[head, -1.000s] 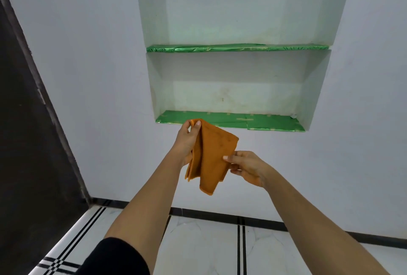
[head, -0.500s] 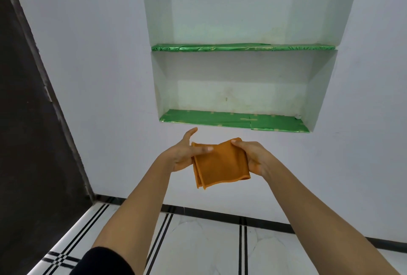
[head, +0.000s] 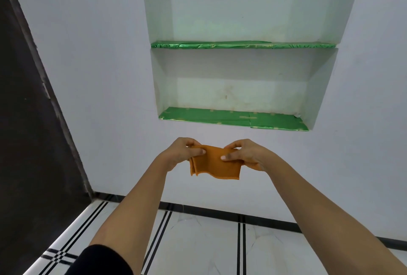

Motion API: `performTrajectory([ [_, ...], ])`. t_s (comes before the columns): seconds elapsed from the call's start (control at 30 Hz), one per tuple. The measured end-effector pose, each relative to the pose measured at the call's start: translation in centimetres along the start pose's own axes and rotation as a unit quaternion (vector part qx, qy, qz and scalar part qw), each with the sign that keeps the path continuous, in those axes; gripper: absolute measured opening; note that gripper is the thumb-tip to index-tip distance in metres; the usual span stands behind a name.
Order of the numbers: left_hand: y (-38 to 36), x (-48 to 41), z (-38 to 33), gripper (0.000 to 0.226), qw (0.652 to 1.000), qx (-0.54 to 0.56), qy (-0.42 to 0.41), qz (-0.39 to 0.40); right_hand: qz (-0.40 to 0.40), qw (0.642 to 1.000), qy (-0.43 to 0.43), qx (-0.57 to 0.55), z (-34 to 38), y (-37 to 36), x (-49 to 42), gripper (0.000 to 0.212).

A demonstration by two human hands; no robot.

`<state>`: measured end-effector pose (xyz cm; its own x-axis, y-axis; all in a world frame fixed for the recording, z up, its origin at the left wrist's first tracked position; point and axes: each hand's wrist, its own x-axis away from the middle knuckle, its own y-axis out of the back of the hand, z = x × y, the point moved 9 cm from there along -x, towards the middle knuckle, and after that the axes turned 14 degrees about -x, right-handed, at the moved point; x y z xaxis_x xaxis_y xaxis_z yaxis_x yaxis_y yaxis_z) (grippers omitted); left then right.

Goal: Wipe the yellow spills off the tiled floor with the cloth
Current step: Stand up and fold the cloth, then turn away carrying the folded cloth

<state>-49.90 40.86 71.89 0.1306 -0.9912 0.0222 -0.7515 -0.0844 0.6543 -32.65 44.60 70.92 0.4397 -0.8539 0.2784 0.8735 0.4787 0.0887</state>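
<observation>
Pinching the cloth at its top corners, your left hand and right hand both grip it — likely soft, light, floppy; take it by the folded edge.

Even, soft daylight; sharp focus; wide-angle bowing at edges.
</observation>
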Motion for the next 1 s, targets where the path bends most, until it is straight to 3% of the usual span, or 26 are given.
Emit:
performTrajectory([
  [0.17,-0.3,0.1,0.1,0.023,0.996,0.079,0.008,0.028,-0.063,0.99,0.063,0.106,1.7,1.1,-0.5,0.029],
  [0.33,0.0,0.1,0.1,0.04,0.992,0.124,0.007,0.027,-0.017,0.98,0.056,0.189,1.8,0.9,-0.2,0.023],
  [0.5,-0.8,0.1,-1.1,0.044,0.993,0.106,-0.012,0.054,0.059,0.969,0.01,0.241,0.2,-0.5,0.1,0.059],
  [0.67,-0.9,-0.3,-1.3,0.042,0.995,0.09,-0.019,0.047,0.038,0.982,0.029,0.18,-0.9,-1.0,0.1,0.05],
  [0.83,-0.9,-0.8,-0.1,0.038,0.996,0.074,-0.006,-0.048,0.017,0.991,0.005,0.133,-2.5,-1.1,-0.4,0.047],
  [1.0,-5.6,-0.8,2.4,0.041,0.991,0.122,0.037,-0.045,-0.067,0.996,-0.034,0.038,-5.9,1.0,0.2,0.048],
])
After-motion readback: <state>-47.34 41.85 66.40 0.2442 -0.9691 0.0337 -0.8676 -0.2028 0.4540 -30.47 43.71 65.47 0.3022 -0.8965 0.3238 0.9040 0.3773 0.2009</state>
